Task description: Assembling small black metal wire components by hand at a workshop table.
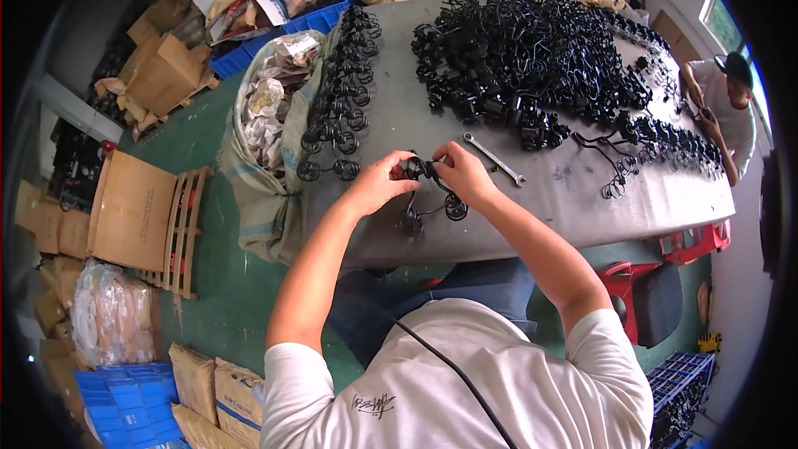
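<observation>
Black wire part (428,191) pinched by left hand (378,183); right hand (464,173); near table edge (532,251).

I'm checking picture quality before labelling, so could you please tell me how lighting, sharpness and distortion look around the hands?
Head view: even, soft light with weak shadows on the grey table; the left hand and right hand on the black wire-and-clamp part are fairly sharp; fisheye bends the table edges, the corners go black, and the window at upper right is overexposed.
</observation>
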